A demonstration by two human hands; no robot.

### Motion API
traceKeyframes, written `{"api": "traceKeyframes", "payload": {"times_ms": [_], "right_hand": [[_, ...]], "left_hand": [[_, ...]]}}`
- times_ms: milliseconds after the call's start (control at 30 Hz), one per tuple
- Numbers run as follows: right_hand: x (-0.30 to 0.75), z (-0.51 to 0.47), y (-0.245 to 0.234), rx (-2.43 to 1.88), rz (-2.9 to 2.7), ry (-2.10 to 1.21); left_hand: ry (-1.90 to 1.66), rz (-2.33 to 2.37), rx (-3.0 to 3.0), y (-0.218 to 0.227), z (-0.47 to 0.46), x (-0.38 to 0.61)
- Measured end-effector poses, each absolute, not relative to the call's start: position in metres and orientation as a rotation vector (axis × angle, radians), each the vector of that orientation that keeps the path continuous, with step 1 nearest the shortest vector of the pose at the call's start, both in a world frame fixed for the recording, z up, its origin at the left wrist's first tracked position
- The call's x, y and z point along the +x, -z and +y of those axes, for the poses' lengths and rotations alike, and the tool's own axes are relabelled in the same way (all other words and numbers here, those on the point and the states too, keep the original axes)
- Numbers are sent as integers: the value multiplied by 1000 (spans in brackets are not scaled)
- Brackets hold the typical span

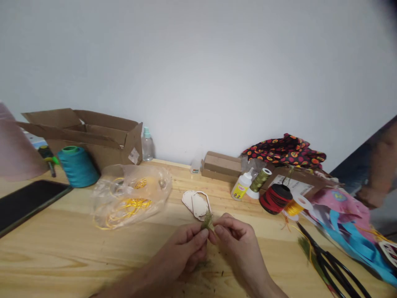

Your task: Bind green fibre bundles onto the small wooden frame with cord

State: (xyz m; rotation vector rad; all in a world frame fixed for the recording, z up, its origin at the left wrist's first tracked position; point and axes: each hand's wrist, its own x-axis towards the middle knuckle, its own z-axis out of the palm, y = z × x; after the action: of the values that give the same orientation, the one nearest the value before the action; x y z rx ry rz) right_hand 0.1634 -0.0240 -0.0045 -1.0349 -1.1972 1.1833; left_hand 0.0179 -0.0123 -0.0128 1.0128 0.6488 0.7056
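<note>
Over the front middle of the table, my left hand (189, 246) pinches a small wispy green tuft (207, 221), which looks like dried moss or plant sprigs. My right hand (240, 242) meets it from the other side, its thumb and forefinger pressed together at the tuft's edge. Whatever lies between those right fingertips is too small to make out. Just beyond the hands lie two flat, pale, rounded pieces (200, 204), partly overlapping. Dark crumbs are scattered on the wood below my hands.
Black scissors (330, 260) and green sprigs (313, 256) lie at right, near thread spools (275, 198) and a glue bottle (242, 186). At left are a plastic bag of yellow cord (133, 198), teal thread cone (77, 165), open carton (93, 136) and phone (27, 203). Another person's arm (380, 169) hangs far right.
</note>
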Motion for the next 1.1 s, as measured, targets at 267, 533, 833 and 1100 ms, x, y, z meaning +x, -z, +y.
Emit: {"api": "traceKeyframes", "payload": {"times_ms": [267, 533, 833, 1100], "right_hand": [[163, -24, -6, -1139, -1009, -1174], [172, -20, -4, -1180, -947, -972], [158, -26, -1, -1072, -1230, -1098], [168, -20, 7, -1154, -1275, -948]], "left_hand": [[-663, 617, 983, 12, -13, 18], [-662, 715, 1107, 13, -11, 16], [-592, 711, 1259, 13, -16, 18], [-542, 689, 1264, 15, -15, 16]]}}
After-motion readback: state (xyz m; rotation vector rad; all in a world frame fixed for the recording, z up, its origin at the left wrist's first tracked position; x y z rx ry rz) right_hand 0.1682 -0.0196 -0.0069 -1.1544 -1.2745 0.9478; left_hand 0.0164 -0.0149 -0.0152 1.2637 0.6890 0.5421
